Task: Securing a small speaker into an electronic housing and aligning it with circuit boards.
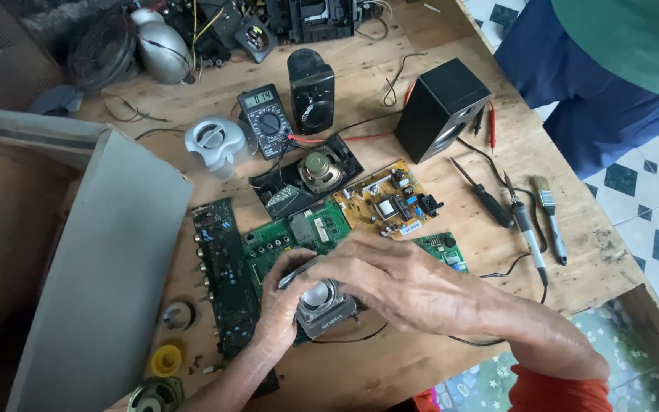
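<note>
1. Wooden worktop (390,366), strewn with circuit boards (299,236), multimeter (266,118).
2. Left hand (284,305), right hand (398,278): fingers closed around small speaker driver (322,305), held just above green board.
3. Inspecting; steady grip needed.

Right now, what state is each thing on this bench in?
Small speaker: held by left hand and right hand.
Multimeter: display lit.
Black speaker box: upright, closed.
Open speaker housing: driver exposed.
Soldering iron: lying flat.
</note>
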